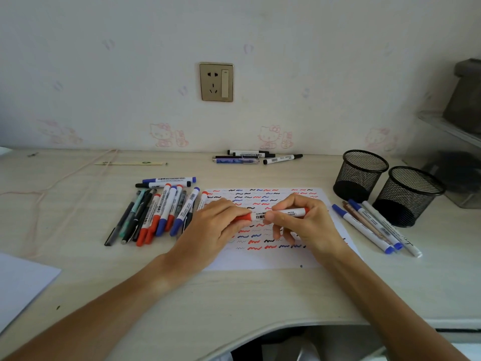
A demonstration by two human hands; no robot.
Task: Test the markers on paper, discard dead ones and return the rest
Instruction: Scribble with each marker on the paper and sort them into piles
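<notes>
The marker (278, 214) between the left hand (218, 227) and the right hand (302, 222) had a smooth white plastic barrel with a glossy red cap. Under both hands lay matt white paper (263, 259), inked with squiggles. The surface (234, 295) around them looked like pale wood-grain laminate, smooth and faintly sheened. Beyond the right hand stood two cups (360, 175) of black wire mesh, matt. Left of the left hand, the heaped pens (161, 212) showed slick plastic.

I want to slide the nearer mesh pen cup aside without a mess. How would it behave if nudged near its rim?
The nearer mesh cup looks empty and is thin wire mesh, so probably light. It stands upright and looks tall for its base, so a push near the rim may tip it; low down it should slide.
</notes>
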